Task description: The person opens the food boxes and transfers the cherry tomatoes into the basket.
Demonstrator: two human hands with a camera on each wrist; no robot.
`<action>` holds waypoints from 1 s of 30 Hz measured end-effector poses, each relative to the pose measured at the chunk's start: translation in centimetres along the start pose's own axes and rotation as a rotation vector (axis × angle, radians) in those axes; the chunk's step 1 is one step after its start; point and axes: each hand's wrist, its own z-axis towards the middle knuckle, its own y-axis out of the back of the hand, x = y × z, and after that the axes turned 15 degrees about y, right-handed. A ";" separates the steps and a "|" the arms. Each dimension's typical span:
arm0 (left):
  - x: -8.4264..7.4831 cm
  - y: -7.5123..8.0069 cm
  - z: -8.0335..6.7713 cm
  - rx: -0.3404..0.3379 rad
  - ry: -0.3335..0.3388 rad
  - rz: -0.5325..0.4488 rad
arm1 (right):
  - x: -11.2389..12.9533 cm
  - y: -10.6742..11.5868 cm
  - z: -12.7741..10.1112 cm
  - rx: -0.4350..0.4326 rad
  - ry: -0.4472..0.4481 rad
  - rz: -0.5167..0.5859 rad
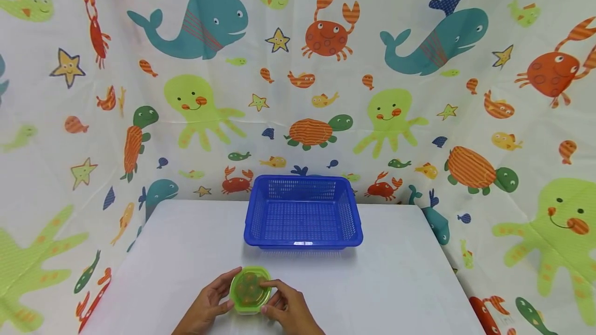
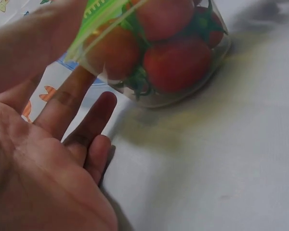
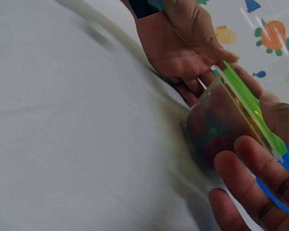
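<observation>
Both hands sit at the table's near edge, at 6 o'clock in the head view, cupping a small clear tub (image 1: 250,290) with a green lid (image 1: 250,287). Left hand (image 1: 208,304) curls round the tub's 9 o'clock side, thumb up on the lid rim; its wrist view shows the palm open toward the tub with the lower fingers (image 2: 82,103) reaching under and beside the wall, so the hold looks loose rather than clamped. Right hand (image 1: 288,310) wraps the 3 o'clock side, fingertips (image 3: 253,161) curled against the wall and the lid edge (image 3: 250,103).

Red tomatoes (image 2: 176,65) with green stalks fill the tub; they show plainly through its clear wall in the left wrist view. Whether the tub's base rests on the white table (image 1: 396,283) or is just off it I cannot tell; the right wrist view shows it tilted, with motion blur.

At 12 o'clock from the tub, well apart, stands a blue basket (image 1: 303,243), nothing visible inside it. A sea-creature curtain (image 1: 209,112) hangs round the table on three sides.

My judgement: the step in hand is securing the tub between both hands. A move toward the basket would call for a firmer two-sided hold, keeping the lid level so it stays seated, then clearing the basket's near rim.
</observation>
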 end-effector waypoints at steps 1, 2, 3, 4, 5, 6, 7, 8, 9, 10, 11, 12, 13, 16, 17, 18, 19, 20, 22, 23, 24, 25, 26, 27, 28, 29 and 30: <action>0.1 0.0 0.0 0.006 -0.002 -0.003 | 0.0 0.0 0.0 -0.004 -0.002 0.010; 0.1 0.0 0.0 0.011 -0.004 -0.006 | -0.1 -0.1 0.0 -0.009 0.000 0.017; 0.1 0.1 0.0 0.017 -0.009 -0.006 | -0.1 -0.2 0.0 -0.014 0.003 0.025; 0.1 0.1 0.0 0.021 -0.011 -0.006 | -0.1 -0.2 0.0 -0.019 0.008 0.032; 0.2 0.1 -0.1 0.025 -0.012 -0.007 | -0.1 -0.3 0.0 -0.023 0.015 0.036; 0.1 0.0 -0.1 0.027 -0.012 -0.007 | -0.1 -0.3 0.0 -0.028 0.020 0.043; 0.1 0.0 -0.1 0.025 -0.009 -0.008 | -0.1 -0.4 0.0 -0.034 0.021 0.049; 0.1 0.0 -0.1 0.023 -0.008 -0.006 | -0.1 -0.5 0.0 -0.040 0.022 0.055; 0.1 -0.1 -0.1 0.020 -0.008 -0.005 | 0.0 -0.5 -0.1 -0.043 0.017 0.064; 0.0 -0.1 -0.1 0.015 -0.005 -0.004 | 0.0 -0.6 -0.1 -0.047 0.010 0.073; 0.0 -0.1 -0.1 0.011 -0.004 -0.003 | 0.0 -0.6 -0.1 -0.050 0.003 0.080; 0.1 -0.1 -0.1 0.005 -0.004 -0.002 | -0.1 -0.7 -0.1 -0.052 -0.006 0.089; 0.1 -0.1 -0.1 -0.002 -0.005 0.000 | -0.1 -0.7 -0.1 -0.052 -0.016 0.095; 0.2 -0.2 0.0 -0.022 -0.007 0.009 | -0.3 -0.8 -0.1 -0.058 -0.036 0.107; 0.2 -0.2 0.0 -0.029 -0.008 0.009 | -0.3 -0.9 -0.1 -0.061 -0.038 0.109; 0.3 -0.2 0.0 -0.034 -0.008 0.011 | -0.3 -0.9 -0.1 -0.065 -0.043 0.114; 0.3 -0.3 0.0 -0.041 -0.008 0.011 | -0.2 -1.0 -0.1 -0.071 -0.043 0.117; 0.3 -0.3 0.0 -0.045 -0.006 0.011 | -0.2 -1.0 -0.1 -0.077 -0.045 0.120; 0.4 -0.3 0.1 -0.054 -0.006 0.010 | -0.1 -1.1 -0.1 -0.090 -0.050 0.128; 0.4 -0.3 0.1 -0.056 -0.006 0.008 | 0.0 -1.1 -0.1 -0.098 -0.063 0.131; 0.4 -0.3 0.1 -0.058 -0.005 0.007 | 0.1 -1.2 -0.1 -0.105 -0.073 0.134; 0.4 -0.4 0.1 -0.059 -0.006 0.006 | 0.1 -1.2 0.0 -0.113 -0.081 0.130; 0.4 -0.4 0.0 -0.060 -0.009 0.006 | 0.2 -1.3 0.0 -0.121 -0.091 0.127; 0.4 -0.4 0.0 -0.060 -0.012 0.006 | 0.3 -1.3 0.0 -0.128 -0.098 0.126; 0.4 -0.4 0.0 -0.060 -0.014 0.007 | 0.3 -1.3 0.1 -0.135 -0.106 0.126; 0.4 -0.4 0.0 -0.060 -0.015 0.006 | 0.3 -1.4 0.1 -0.142 -0.109 0.129; 0.4 -0.4 0.0 -0.059 -0.016 0.008 | 0.4 -1.4 0.1 -0.147 -0.111 0.134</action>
